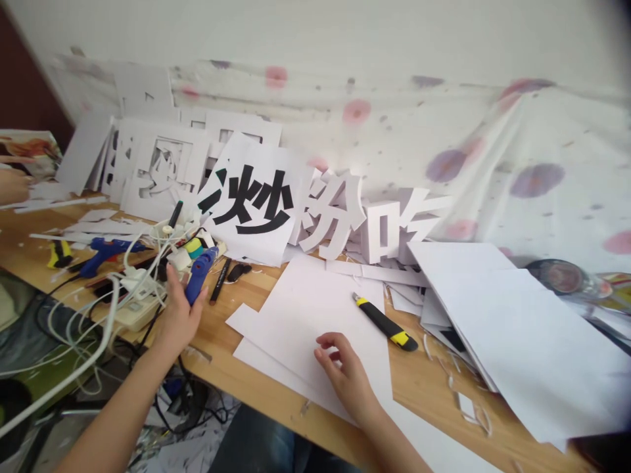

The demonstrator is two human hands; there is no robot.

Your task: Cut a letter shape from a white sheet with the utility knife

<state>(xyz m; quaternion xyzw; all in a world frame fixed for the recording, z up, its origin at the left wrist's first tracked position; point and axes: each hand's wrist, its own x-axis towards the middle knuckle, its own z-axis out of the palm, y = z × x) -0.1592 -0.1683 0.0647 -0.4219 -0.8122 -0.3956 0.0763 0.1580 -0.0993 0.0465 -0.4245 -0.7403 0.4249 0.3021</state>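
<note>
My left hand is closed around the handle of a blue hot glue gun, beside a tangle of cables. Over the white sheets on the table hovers my right hand, its fingers loosely curled, thumb and forefinger a little apart with nothing between them. A black and yellow utility knife lies on the sheet, beyond that hand to the right. Just right of the glue gun there is a black marker.
A second blue glue gun and a power strip with white cables fill the left. White three-dimensional characters and a sheet with a black character stand behind. White boards lie right. Another person's hand shows far left.
</note>
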